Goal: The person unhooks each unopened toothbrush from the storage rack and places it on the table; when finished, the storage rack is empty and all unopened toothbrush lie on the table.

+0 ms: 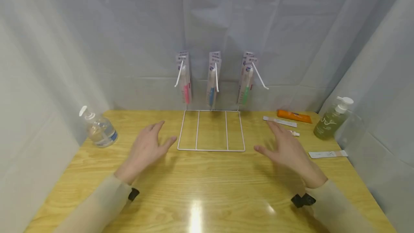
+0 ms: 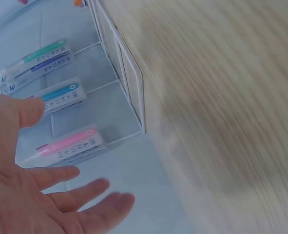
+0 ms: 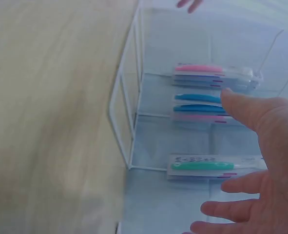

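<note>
White wire forms the rack (image 1: 211,150), whose flat base lies on the wooden table (image 1: 200,182) at its far edge, between the person's two hands. Above it, packaged toothbrushes hang in three groups: pink pack (image 1: 186,94) at left, blue pack (image 1: 211,94) in the middle, green pack (image 1: 245,94) at right, more than one pack deep. Each group has a white hook (image 1: 216,76) slanting across its front, ending in a bent tip.

The left hand (image 1: 145,150) is empty, fingers extended and thumb apart, just beside the base's left side. The right hand (image 1: 286,150) is likewise released, thumb toward the base. Its fingertips overlap one end of a thin white packet (image 1: 288,123); whether they touch it cannot be told. This hand also partly covers a small white item (image 1: 295,133), too small to identify. In both wrist views, a thumb overlaps the middle group.

Behind the packet lies an orange box or tube (image 1: 294,116). Farther right stand a green pump bottle (image 1: 330,122) and, nearer the person, a second thin packet (image 1: 328,154) lies near the table's edge. Well to the left, a clear pump bottle (image 1: 101,130) stands in the corner. Pale cloth (image 1: 145,46) hangs behind and along both sides.
</note>
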### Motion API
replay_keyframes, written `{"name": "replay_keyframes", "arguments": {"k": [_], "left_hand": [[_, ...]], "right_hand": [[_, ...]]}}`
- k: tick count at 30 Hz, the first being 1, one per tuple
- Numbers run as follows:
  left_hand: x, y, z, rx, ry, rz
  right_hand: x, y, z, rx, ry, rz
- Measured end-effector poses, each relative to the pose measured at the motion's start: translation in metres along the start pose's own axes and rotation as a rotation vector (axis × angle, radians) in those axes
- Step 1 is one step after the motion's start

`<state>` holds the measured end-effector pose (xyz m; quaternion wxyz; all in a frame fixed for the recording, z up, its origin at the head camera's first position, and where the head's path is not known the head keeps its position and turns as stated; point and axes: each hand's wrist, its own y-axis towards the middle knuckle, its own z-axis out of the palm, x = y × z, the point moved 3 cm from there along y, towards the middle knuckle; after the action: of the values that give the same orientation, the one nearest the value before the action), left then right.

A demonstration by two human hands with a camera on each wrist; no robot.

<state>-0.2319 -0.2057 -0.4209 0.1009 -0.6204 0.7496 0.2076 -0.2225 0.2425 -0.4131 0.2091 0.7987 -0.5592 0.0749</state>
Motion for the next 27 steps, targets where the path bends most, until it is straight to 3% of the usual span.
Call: {"name": "replay_keyframes", "arguments": {"k": [8,19,27], "left_hand": [[0.003,0.027,0.016,0.103,-0.211,-0.082],[0.015,0.050,0.042,0.214,-0.502,-0.257],[0.018,0.054,0.057,0.218,-0.540,-0.266]], "right_hand": [[0.002,0.033,-0.018,-0.098,0.112,-0.002],[-0.006,0.099,-0.039,-0.200,0.511,0.088],[-0.012,0.151,-0.042,-0.326,0.655,0.134]]}}
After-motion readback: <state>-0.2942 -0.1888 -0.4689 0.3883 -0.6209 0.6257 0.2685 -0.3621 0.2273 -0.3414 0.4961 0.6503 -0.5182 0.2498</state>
